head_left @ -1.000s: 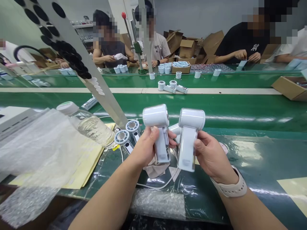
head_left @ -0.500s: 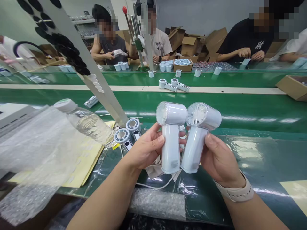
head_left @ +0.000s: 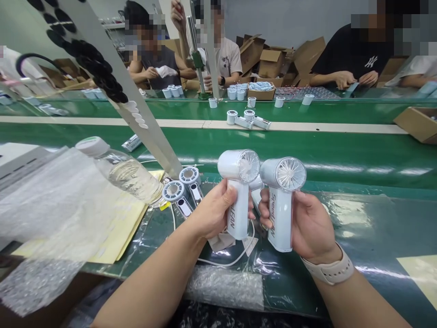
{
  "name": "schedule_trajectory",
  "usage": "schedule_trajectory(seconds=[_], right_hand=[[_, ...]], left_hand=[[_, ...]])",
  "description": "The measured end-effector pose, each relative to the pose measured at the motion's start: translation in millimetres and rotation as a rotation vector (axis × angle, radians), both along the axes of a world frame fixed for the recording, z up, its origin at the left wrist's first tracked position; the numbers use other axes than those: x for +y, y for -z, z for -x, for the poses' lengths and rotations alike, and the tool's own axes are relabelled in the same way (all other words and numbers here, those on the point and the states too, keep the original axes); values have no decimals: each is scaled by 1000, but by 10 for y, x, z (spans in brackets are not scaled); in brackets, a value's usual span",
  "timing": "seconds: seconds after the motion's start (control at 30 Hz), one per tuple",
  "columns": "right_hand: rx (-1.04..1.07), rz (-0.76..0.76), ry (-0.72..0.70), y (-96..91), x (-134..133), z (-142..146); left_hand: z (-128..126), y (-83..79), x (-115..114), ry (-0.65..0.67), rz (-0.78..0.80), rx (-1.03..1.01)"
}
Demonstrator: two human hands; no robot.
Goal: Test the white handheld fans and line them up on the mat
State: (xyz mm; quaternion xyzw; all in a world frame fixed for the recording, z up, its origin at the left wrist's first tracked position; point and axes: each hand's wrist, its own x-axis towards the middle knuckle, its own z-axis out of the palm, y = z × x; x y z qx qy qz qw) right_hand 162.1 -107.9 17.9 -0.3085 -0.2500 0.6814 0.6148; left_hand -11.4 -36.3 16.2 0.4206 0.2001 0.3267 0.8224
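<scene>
My left hand (head_left: 216,207) is closed round the handle of a pale blue handheld fan (head_left: 238,191) with a clear wrap over its round head. In my right hand (head_left: 312,223) is a second handheld fan (head_left: 282,200), wrapped the same way, with "Speed FAN" printed down its handle. Both fans are held upright side by side above the bench, heads nearly touching. Left of them lie two more fans (head_left: 174,191) with ringed, uncovered heads. Behind my fingers are a white cable (head_left: 228,265) and another pale object, partly hidden.
A slanted post (head_left: 150,136) rises at left, beside a clear bottle (head_left: 126,175), yellow paper (head_left: 126,228) and bubble wrap (head_left: 225,287). Across the green conveyor (head_left: 307,150), several people work. Fan parts (head_left: 239,119) lie on its pale strip; a carton (head_left: 418,125) stands at right.
Both fans have been turned in my hands, so their heads now face right and the printed handle sides show. Across the belt, a person's hand has risen beside the metal press.
</scene>
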Motion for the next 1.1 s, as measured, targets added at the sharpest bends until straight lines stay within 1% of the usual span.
schedule_trajectory(seconds=[0.1,0.27,0.37,0.43,0.57,0.67,0.77,1.0,1.1], right_hand=[[-32,-16,56,1,-6,-10],[-165,19,118,38,-6,-70],[-169,19,206,54,19,-80],[-176,17,261,56,37,-72],[-172,35,303,47,56,-46],[-144,48,312,48,65,-35],[-184,39,293,64,70,-38],[-202,-12,258,52,51,-36],[-184,-18,243,45,44,-30]], left_hand=[[-29,13,-2,-51,31,-4],[-46,-56,-22,-33,54,-93],[-31,-71,-28,2,8,-93],[-17,-55,-23,15,-36,-58],[1,-2,-6,-4,-104,3],[-2,19,-1,-41,-124,32],[-13,20,-2,-66,-131,72],[-36,-25,1,-42,-141,20],[-30,-7,19,-41,-131,28]])
